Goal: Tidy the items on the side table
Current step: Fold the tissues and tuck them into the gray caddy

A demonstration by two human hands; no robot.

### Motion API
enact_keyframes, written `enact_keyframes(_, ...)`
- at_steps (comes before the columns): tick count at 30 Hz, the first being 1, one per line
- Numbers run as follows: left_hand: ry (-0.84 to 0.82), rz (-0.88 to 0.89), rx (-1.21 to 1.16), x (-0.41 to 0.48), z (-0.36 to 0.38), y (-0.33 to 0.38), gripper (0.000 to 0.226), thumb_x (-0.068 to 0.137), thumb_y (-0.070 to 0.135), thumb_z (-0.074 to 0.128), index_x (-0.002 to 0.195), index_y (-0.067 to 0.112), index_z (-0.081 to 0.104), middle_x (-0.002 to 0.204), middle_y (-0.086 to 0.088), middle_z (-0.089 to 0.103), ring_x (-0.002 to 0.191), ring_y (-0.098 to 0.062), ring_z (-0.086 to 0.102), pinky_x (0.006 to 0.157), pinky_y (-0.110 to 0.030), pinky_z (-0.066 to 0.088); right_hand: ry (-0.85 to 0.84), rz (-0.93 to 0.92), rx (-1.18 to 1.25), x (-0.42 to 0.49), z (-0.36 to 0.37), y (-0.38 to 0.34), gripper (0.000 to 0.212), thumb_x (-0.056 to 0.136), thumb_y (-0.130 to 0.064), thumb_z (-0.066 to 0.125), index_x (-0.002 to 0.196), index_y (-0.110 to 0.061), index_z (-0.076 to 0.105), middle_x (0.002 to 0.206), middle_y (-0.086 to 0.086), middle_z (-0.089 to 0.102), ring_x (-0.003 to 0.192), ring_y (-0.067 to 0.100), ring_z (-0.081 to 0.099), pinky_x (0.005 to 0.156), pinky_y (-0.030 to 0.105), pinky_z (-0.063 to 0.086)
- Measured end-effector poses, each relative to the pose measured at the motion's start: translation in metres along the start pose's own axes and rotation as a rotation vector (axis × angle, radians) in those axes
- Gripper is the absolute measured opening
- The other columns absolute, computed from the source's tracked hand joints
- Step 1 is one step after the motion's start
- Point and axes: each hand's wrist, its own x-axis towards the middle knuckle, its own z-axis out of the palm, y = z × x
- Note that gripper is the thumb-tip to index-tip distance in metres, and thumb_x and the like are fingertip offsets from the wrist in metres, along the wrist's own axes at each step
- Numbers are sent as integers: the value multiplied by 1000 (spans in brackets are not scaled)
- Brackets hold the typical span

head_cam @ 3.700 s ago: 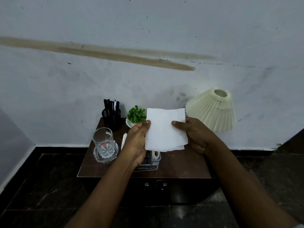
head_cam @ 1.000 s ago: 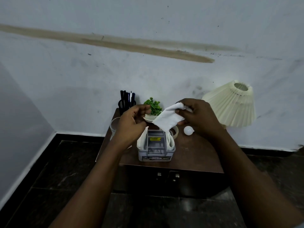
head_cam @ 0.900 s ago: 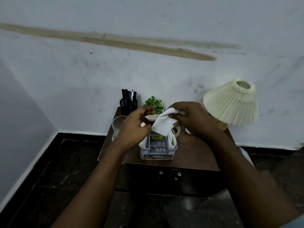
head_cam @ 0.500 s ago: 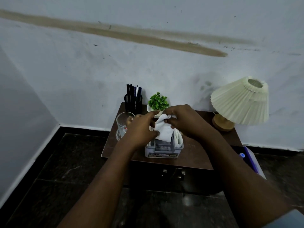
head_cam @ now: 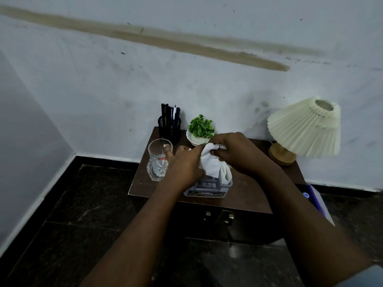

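Pale, scuffed wall (head_cam: 99, 90) crossed by a slanting brown streak (head_cam: 186, 45); black skirting (head_cam: 107, 159) at its foot; dark, glossy stone-tiled floor (head_cam: 72, 235); brown wooden worktop (head_cam: 246, 193) against the wall, metal handles (head_cam: 208, 214) below.

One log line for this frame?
left hand: holds tissue | right hand: pinches tissue | tissue: crumpled, over holder | glass: upright on table

The left hand (head_cam: 184, 166) and white tissue (head_cam: 210, 162) cover most of the grey holder (head_cam: 205, 191), and its front print is too small to read. At the holder's three o'clock, the right arm (head_cam: 290, 204) hides part of a blue-and-white object (head_cam: 317, 201).
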Motion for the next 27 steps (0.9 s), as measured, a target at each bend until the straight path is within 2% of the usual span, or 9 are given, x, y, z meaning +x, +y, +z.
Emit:
enact_keyframes(3,33,0,39,-1,4,4,83,80,33,74,148,55,32,101,8,59,125,-24,47,116,-71,-4,-15,-3,-27,1,4,0,12,93,-7,62,95,-7,74,88,6,74,81,25,66,74,33,47)
enact_keyframes(6,33,-21,112,0,8,5,92,81,34,73,158,46,24,115,0,65,130,-26,46,116,-73,-6,-9,-26,7,1,6,1,14,92,-5,63,91,-15,74,81,-14,65,76,8,57,66,10,36)
enact_keyframes(8,31,-32,113,1,10,5,102,79,34,73,162,42,14,117,-2,65,131,-27,45,116,-72,-8,-16,-42,0,2,8,3,22,90,-3,61,79,-22,63,72,-17,55,71,7,51,63,13,34)
enact_keyframes(11,26,-44,60,2,10,5,116,76,36,74,162,42,-4,117,1,65,132,-27,43,116,-70,-11,-44,-21,-32,4,14,9,13,89,-2,59,80,-8,65,75,1,65,71,17,56,65,30,39)
enact_keyframes(16,50,-33,45,1,8,5,129,74,36,76,155,49,-23,116,2,65,132,-25,43,116,-71,-9,-70,15,16,4,18,11,23,88,-1,61,77,-21,63,74,-3,64,69,13,57,62,25,40)
enact_keyframes(18,76,-19,67,-1,9,6,129,74,34,77,156,48,-21,117,-1,65,131,-26,43,115,-70,-13,-60,19,46,4,16,8,40,88,0,61,68,-33,50,66,-12,56,62,5,52,58,15,36)
enact_keyframes(21,103,-19,95,-4,8,10,128,75,32,77,159,43,-20,113,1,66,128,-26,45,115,-69,-14,-42,10,62,3,14,4,48,90,-1,60,64,-37,41,62,-14,49,59,3,49,57,14,37)
enact_keyframes(25,89,-13,62,-6,-6,18,127,75,35,79,160,41,-16,119,4,65,133,-26,41,117,-70,-9,-69,21,41,2,16,5,24,91,-2,59,74,-19,61,74,-1,64,69,17,59,64,29,43)
enact_keyframes(27,148,-23,59,-9,-19,22,106,76,34,78,159,31,13,126,2,60,132,-30,41,122,-67,3,-64,24,37,2,18,8,13,91,-3,59,81,-8,66,81,6,68,75,22,62,69,35,43)
